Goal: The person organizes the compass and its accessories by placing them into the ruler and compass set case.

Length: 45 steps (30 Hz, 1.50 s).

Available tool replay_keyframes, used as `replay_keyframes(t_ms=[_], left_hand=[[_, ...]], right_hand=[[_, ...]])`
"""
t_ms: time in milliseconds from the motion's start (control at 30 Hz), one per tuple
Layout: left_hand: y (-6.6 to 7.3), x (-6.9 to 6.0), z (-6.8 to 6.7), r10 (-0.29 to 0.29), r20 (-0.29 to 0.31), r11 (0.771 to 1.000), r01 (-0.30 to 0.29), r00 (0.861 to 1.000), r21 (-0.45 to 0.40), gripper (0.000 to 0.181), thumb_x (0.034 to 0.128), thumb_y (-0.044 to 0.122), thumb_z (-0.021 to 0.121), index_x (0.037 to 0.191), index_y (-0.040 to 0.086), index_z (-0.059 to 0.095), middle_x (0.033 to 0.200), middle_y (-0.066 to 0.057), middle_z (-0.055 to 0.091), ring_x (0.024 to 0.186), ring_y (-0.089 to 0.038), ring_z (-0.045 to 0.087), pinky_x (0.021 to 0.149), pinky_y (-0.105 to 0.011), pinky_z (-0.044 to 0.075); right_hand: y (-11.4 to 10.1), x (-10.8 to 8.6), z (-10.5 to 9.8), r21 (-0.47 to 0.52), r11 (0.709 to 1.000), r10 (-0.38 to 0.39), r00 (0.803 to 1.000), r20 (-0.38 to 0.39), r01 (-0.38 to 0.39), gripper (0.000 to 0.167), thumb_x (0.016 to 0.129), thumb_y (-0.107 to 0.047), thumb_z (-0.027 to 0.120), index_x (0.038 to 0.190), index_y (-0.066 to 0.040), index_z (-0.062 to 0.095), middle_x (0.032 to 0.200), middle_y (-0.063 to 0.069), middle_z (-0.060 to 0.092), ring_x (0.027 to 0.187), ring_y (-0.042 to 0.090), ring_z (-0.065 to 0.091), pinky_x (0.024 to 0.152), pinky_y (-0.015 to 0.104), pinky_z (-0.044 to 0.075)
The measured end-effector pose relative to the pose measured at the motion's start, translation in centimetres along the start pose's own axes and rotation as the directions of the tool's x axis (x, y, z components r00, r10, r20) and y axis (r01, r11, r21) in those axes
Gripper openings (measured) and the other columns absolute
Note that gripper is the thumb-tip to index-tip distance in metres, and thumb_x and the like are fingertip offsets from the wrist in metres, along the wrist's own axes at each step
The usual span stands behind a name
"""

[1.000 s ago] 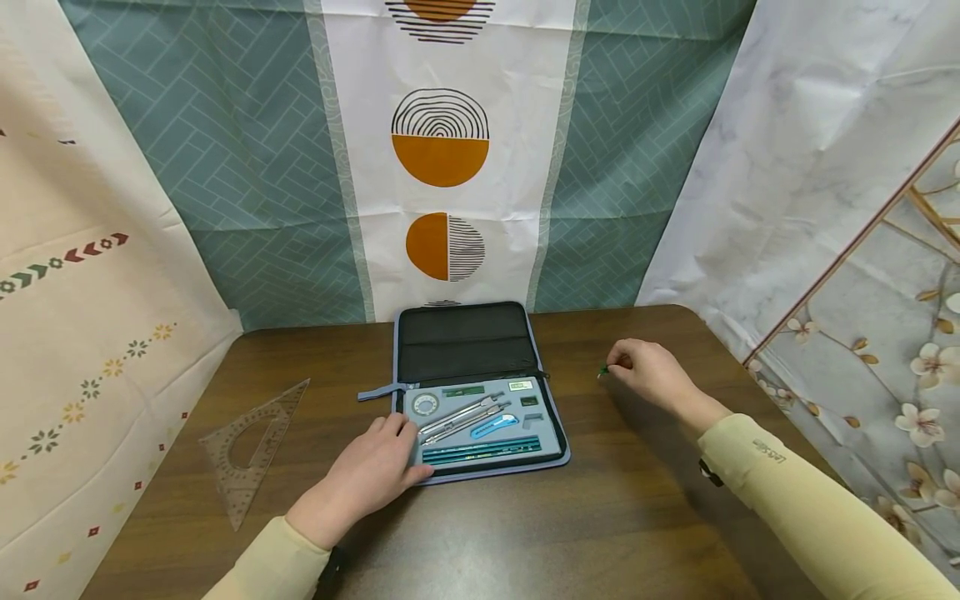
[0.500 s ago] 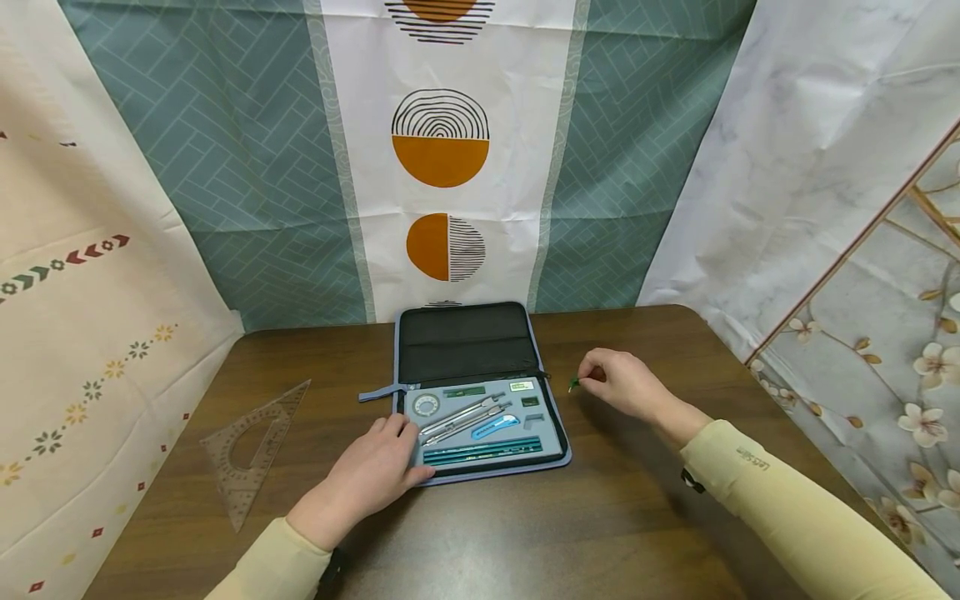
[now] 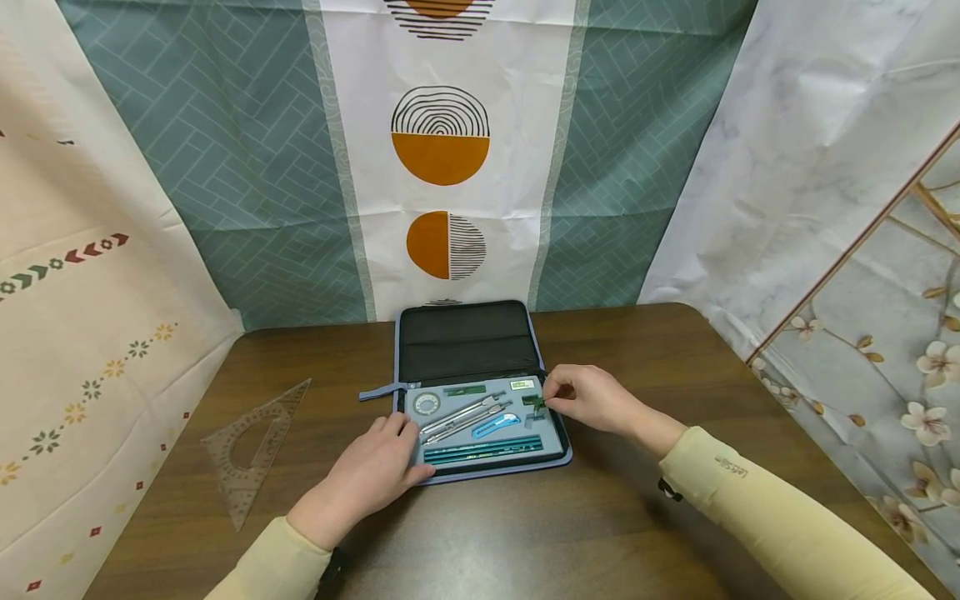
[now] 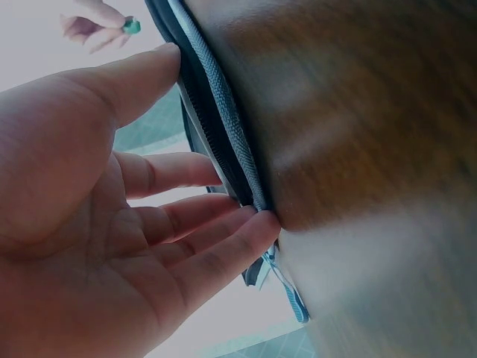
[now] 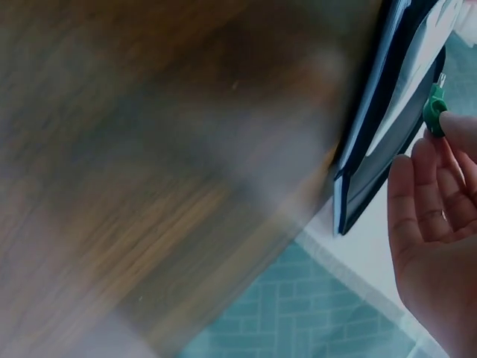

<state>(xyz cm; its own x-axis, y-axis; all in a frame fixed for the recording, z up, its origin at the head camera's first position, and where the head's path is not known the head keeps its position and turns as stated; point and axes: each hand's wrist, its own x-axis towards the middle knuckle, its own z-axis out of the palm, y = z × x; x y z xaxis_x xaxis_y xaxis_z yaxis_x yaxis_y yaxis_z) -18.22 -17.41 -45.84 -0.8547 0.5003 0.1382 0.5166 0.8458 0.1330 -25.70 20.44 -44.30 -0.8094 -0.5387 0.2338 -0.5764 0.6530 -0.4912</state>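
Note:
An open zip case (image 3: 462, 337) lies on the table, its black lid folded back and its grey tray (image 3: 553, 435) facing up. My left hand (image 3: 371, 471) rests on the case's near left corner; in the left wrist view its thumb and fingertips (image 4: 262, 225) touch the zipped edge. Between thumb and finger, my right hand (image 3: 592, 398) pinches a small green piece (image 5: 434, 112) with a thin metal tip, over the tray's right side. In the tray lie dark teal pencils (image 3: 482, 450), silver compasses (image 3: 459, 418), a blue cutter (image 3: 495, 426) and a round white disc (image 3: 427, 404).
A clear set square (image 3: 273, 450) with a cut-out lies on the brown table (image 3: 480, 542) at the left. A blue strap (image 3: 381, 391) sticks out from the case's left side. Patterned cloths (image 3: 615, 167) hang behind and beside the table.
My right hand has moved left and slightly nearer, bringing the green piece from above the table to over the tray's right side. The left hand stays at the case's corner.

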Motion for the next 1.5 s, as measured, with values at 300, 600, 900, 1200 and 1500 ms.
replay_keyframes(t_ms=[300,600,900,1200,1500], left_hand=[[0.1,-0.1,-0.2,0.0,0.001,1.0,0.0,1.0,-0.007,0.062,0.0961,0.041,0.089,0.13,-0.007,0.068,0.127,-0.022,0.066,0.108,-0.035,0.063,0.087,-0.047,0.061],[0.1,-0.1,-0.2,0.0,0.001,1.0,0.0,1.0,-0.007,0.062,0.096,0.041,0.089,0.13,-0.007,0.068,0.126,-0.022,0.066,0.108,-0.035,0.063,0.087,-0.047,0.061],[0.0,-0.1,-0.1,0.003,0.001,1.0,-0.003,1.0,0.001,0.062,0.0961,0.041,0.088,0.129,-0.007,0.068,0.125,-0.022,0.066,0.106,-0.034,0.063,0.086,-0.047,0.061],[0.1,-0.1,-0.3,-0.002,0.009,1.0,0.002,1.0,0.006,0.063,0.0968,0.042,0.088,0.131,-0.007,0.068,0.126,-0.023,0.066,0.107,-0.035,0.063,0.087,-0.047,0.061],[0.1,-0.1,-0.2,0.003,0.005,1.0,-0.003,1.0,-0.002,0.062,0.0963,0.041,0.088,0.13,-0.007,0.068,0.126,-0.022,0.066,0.106,-0.035,0.062,0.086,-0.046,0.061]], right_hand=[[-0.5,0.4,1.0,0.004,1.0,-0.026,0.998,0.053,0.026,0.023,0.097,-0.003,0.084,0.093,-0.022,0.072,0.1,-0.011,0.071,0.091,0.008,0.065,0.087,0.034,0.059],[-0.5,0.4,1.4,-0.014,0.999,-0.048,0.996,0.069,0.049,0.023,0.097,-0.004,0.084,0.093,-0.023,0.072,0.1,-0.011,0.069,0.091,0.009,0.064,0.086,0.033,0.059],[-0.5,0.4,1.9,-0.097,0.994,-0.036,0.995,0.094,0.045,0.022,0.098,-0.008,0.085,0.091,-0.025,0.071,0.097,-0.015,0.066,0.089,0.008,0.061,0.085,0.033,0.057],[-0.7,0.4,1.9,-0.142,0.986,-0.07,0.993,0.093,0.083,0.023,0.096,-0.006,0.087,0.09,-0.023,0.072,0.096,-0.015,0.066,0.089,0.008,0.06,0.084,0.035,0.057],[-0.6,0.4,1.8,-0.149,0.986,-0.053,0.991,0.122,0.072,0.017,0.097,-0.008,0.086,0.094,-0.021,0.077,0.101,-0.011,0.07,0.092,0.01,0.062,0.087,0.037,0.059]])
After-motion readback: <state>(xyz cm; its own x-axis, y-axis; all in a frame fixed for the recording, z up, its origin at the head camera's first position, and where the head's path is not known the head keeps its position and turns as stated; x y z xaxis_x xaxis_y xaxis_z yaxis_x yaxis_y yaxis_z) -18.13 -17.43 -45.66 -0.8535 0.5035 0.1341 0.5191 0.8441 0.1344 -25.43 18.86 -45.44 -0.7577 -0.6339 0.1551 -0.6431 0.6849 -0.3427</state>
